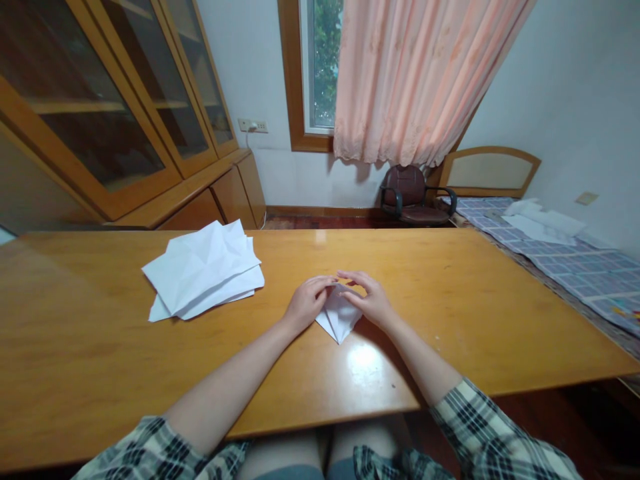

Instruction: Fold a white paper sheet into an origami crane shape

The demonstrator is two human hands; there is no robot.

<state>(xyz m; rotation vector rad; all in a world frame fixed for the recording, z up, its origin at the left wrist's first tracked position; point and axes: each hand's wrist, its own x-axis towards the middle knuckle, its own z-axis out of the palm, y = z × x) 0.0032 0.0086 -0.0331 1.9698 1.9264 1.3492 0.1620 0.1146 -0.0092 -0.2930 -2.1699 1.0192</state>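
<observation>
A small folded white paper (339, 319) lies on the wooden table (450, 313), its pointed corner toward me. My left hand (306, 301) rests on its left side with fingers curled and fingertips pressing the top edge. My right hand (367, 297) covers its right side, fingers bent and pinching the same top edge. Both hands meet at the paper's far end. Much of the paper's upper part is hidden under my fingers.
A stack of creased white paper sheets (203, 272) lies to the left on the table. Beyond the table are a wooden glass-door cabinet (115, 113), a dark red chair (413, 193), a bed (565, 253) at right, and a pink curtain (420, 73).
</observation>
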